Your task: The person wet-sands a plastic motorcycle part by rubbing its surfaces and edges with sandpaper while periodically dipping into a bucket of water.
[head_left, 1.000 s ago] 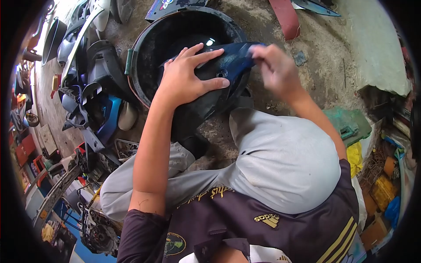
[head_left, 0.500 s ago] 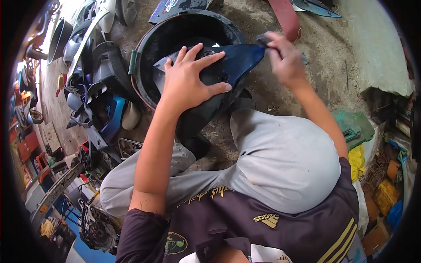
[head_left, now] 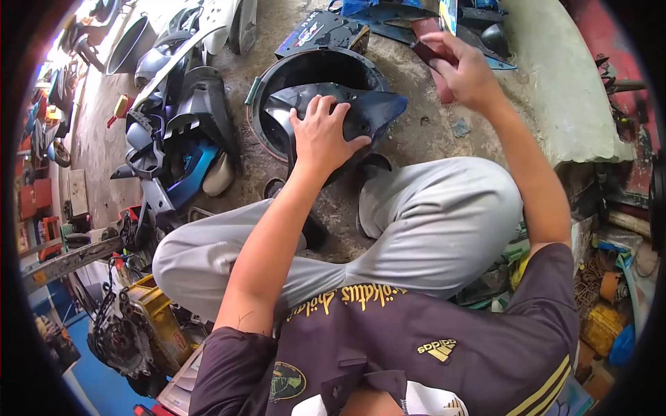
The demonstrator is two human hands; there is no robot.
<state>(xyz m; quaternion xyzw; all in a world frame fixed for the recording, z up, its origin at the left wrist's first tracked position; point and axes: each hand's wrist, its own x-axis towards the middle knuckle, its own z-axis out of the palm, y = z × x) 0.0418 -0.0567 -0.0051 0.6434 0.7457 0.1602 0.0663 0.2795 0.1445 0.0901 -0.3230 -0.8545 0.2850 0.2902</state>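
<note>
A dark plastic fairing panel [head_left: 368, 114], bluish toward its pointed right end, rests tilted across a round black tub [head_left: 258, 139]. My left hand [head_left: 325, 135] lies on top of the panel, fingers spread and thumb out to the right, pressing its surface. Up and to the right, my right hand [head_left: 463, 73] is off the panel, closed around a small dark flat piece that looks like sandpaper [head_left: 426, 53]. Its fingers cover part of that piece. The inside of the tub is partly hidden by the panel.
Several vehicle body panels [head_left: 198, 104] lie at the left. A stickered dark panel [head_left: 322, 33] is behind the tub, with a reddish strip [head_left: 440, 87] and blue panels [head_left: 381, 17] further right. A concrete ledge [head_left: 590, 104] borders the right side.
My right hand has come away from the panel's pointed end and moved up with the dark piece. My left hand stays on the panel, its fingers closer together. The camera view has shifted.
</note>
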